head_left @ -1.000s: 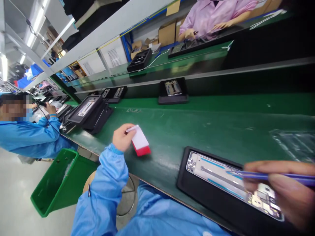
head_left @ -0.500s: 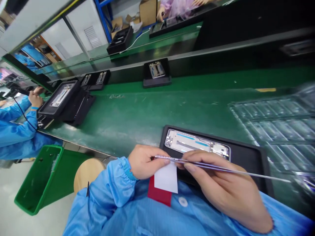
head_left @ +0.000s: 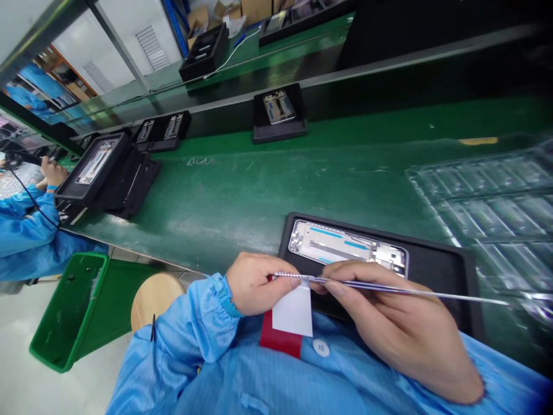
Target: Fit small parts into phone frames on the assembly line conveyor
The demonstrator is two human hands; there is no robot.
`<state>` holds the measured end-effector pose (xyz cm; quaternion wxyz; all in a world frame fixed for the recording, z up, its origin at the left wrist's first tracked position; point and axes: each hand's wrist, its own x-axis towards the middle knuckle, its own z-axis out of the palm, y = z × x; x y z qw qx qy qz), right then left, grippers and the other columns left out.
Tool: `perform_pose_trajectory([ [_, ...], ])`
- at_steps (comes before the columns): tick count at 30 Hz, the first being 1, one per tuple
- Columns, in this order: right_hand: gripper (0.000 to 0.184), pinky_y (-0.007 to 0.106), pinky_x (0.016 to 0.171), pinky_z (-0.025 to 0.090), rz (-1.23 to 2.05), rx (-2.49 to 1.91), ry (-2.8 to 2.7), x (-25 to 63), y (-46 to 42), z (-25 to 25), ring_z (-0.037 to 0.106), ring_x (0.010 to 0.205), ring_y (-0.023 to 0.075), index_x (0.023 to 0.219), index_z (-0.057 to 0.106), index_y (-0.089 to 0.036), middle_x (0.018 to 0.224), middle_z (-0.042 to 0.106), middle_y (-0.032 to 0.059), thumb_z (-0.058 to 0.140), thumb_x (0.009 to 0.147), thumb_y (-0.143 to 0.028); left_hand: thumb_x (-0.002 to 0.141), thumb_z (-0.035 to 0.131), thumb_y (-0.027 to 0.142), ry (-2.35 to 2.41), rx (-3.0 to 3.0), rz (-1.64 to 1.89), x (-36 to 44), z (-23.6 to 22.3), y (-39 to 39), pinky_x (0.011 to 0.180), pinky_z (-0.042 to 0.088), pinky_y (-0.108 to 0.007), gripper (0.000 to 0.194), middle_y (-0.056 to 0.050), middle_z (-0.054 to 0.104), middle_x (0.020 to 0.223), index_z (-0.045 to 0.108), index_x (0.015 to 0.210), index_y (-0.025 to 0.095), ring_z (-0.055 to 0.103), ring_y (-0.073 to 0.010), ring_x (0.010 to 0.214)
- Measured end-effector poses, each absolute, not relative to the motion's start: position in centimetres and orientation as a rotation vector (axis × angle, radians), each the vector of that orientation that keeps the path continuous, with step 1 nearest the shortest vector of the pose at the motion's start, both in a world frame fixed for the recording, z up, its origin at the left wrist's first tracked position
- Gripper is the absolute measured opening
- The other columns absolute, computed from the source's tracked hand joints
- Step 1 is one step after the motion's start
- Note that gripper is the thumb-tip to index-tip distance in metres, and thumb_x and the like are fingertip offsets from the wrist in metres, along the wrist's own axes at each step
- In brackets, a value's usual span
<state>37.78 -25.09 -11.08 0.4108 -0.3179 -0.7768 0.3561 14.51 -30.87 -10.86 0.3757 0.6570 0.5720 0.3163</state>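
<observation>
My left hand (head_left: 259, 285) is closed, pinching a thin sheet (head_left: 283, 275) with a dotted edge, seen nearly edge-on. My right hand (head_left: 393, 323) is closed around long, thin metal tweezers (head_left: 367, 285). Their tips meet the sheet's end by my left thumb; whether anything is between the tips is too small to tell. Just beyond both hands, a phone frame (head_left: 341, 246) with blue strips lies in a black tray (head_left: 444, 276). A white card (head_left: 292, 314) and a red one (head_left: 280, 343) show below the sheet, in front of my blue coat.
Clear plastic blister trays (head_left: 496, 213) lie to the right on the green bench (head_left: 216, 219). Another black tray (head_left: 279, 132) with a phone frame stands at the back. Stacked black trays (head_left: 129, 190) are at the left, near a co-worker's hand (head_left: 52, 172). A green bin (head_left: 64, 323) and a round stool (head_left: 155, 297) are below.
The view has shifted slightly. Both hands keep their grips, and the tweezers lie a little flatter, their tips still at the sheet.
</observation>
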Motion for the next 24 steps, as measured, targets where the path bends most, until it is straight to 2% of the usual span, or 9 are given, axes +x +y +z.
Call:
perform_pose_trajectory([
  [5, 0.018, 0.028, 0.077, 0.064, 1.018, -0.860, -1.891, 37.4, -25.3, -10.9, 0.078, 0.081, 0.0175, 0.095, 0.078, -0.029, 0.091, 0.081, 0.0013, 0.068, 0.106, -0.039, 0.100, 0.073, 0.037, 1.486, 1.660, 0.803, 14.7, -10.8, -30.9, 0.075, 0.060, -0.025, 0.021, -0.004, 0.086, 0.091, 0.087, 0.102, 0.021, 0.078, -0.0166, 0.079],
  [9, 0.037, 0.033, 0.073, 0.065, 1.221, -1.044, -1.802, 37.3, -23.7, -10.6, 0.078, 0.077, 0.0215, 0.086, 0.077, -0.026, 0.086, 0.080, 0.0056, 0.065, 0.105, -0.055, 0.097, 0.076, 0.036, 1.571, 1.566, 0.863, 13.0, -11.7, -30.6, 0.073, 0.060, -0.025, 0.019, -0.003, 0.086, 0.090, 0.087, 0.103, 0.022, 0.077, -0.0168, 0.077],
  [11, 0.043, 0.034, 0.066, 0.064, 1.253, -1.198, -1.781, 36.9, -21.9, -10.9, 0.076, 0.070, 0.0223, 0.088, 0.076, -0.024, 0.081, 0.079, 0.0066, 0.067, 0.101, -0.063, 0.095, 0.076, 0.035, 1.674, 1.508, 0.949, 10.8, -12.6, -30.0, 0.075, 0.062, -0.026, 0.019, -0.003, 0.087, 0.093, 0.087, 0.104, 0.022, 0.079, -0.0176, 0.080],
  [13, 0.044, 0.034, 0.062, 0.061, 1.274, -1.309, -1.822, 36.3, -19.9, -11.7, 0.076, 0.067, 0.0232, 0.094, 0.075, -0.022, 0.078, 0.079, 0.0065, 0.068, 0.098, -0.065, 0.093, 0.077, 0.035, 1.827, 1.453, 1.056, 7.9, -13.7, -29.1, 0.077, 0.063, -0.027, 0.020, -0.003, 0.087, 0.097, 0.087, 0.105, 0.022, 0.080, -0.0189, 0.084],
  [17, 0.038, 0.036, 0.064, 0.058, 1.316, -1.424, -1.965, 34.7, -17.0, -13.9, 0.078, 0.072, 0.0266, 0.099, 0.075, -0.023, 0.076, 0.079, 0.0053, 0.065, 0.099, -0.060, 0.091, 0.076, 0.038, 2.072, 1.370, 1.170, 3.0, -15.8, -27.1, 0.076, 0.064, -0.028, 0.025, -0.003, 0.086, 0.094, 0.086, 0.106, 0.021, 0.079, -0.0195, 0.081],
  [24, 0.040, 0.037, 0.069, 0.058, 1.335, -1.499, -1.971, 34.4, -17.0, -15.5, 0.080, 0.075, 0.0265, 0.103, 0.074, -0.025, 0.078, 0.080, 0.0043, 0.064, 0.100, -0.063, 0.093, 0.076, 0.040, 2.134, 1.389, 1.214, 1.9, -17.2, -26.7, 0.081, 0.063, -0.029, 0.026, -0.003, 0.087, 0.097, 0.086, 0.109, 0.022, 0.079, -0.0188, 0.084],
])
